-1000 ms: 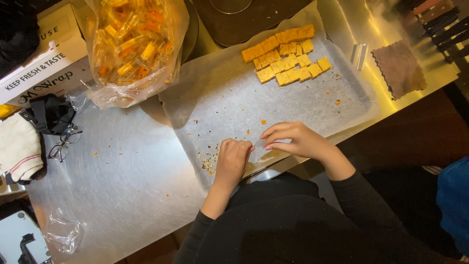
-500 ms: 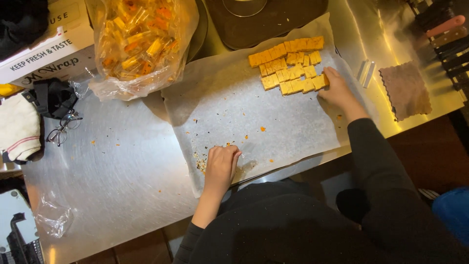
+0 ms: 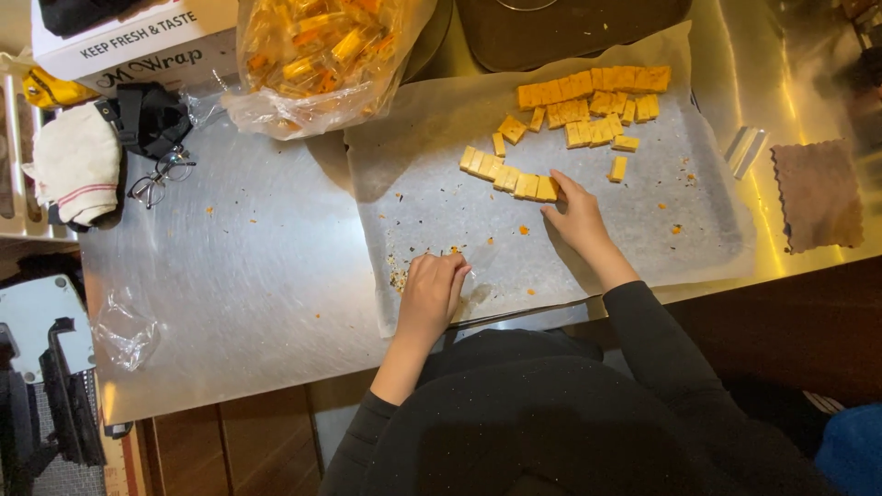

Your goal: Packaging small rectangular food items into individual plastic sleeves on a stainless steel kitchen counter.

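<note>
Several small orange candy squares lie on a sheet of white parchment paper (image 3: 634, 211). One row of squares (image 3: 508, 174) sits near the sheet's middle, and my right hand (image 3: 574, 213) touches its right end with fingers spread. More squares (image 3: 597, 96) are grouped at the far edge of the sheet. My left hand (image 3: 432, 289) rests curled on the near left corner of the paper, beside a small pile of crumbs (image 3: 397, 274). I cannot tell whether it holds anything.
A clear bag of wrapped orange candies (image 3: 317, 55) stands at the back. A box of wrap (image 3: 138, 41), glasses (image 3: 158, 179), a white cloth (image 3: 78, 165) and a black strap lie left. A brown cloth (image 3: 818, 193) lies right. Crumpled plastic (image 3: 124, 331) sits on the steel table.
My right hand went from the near edge out to the far pile, then drew a row of squares back toward the middle. My left hand stayed on the paper's corner.
</note>
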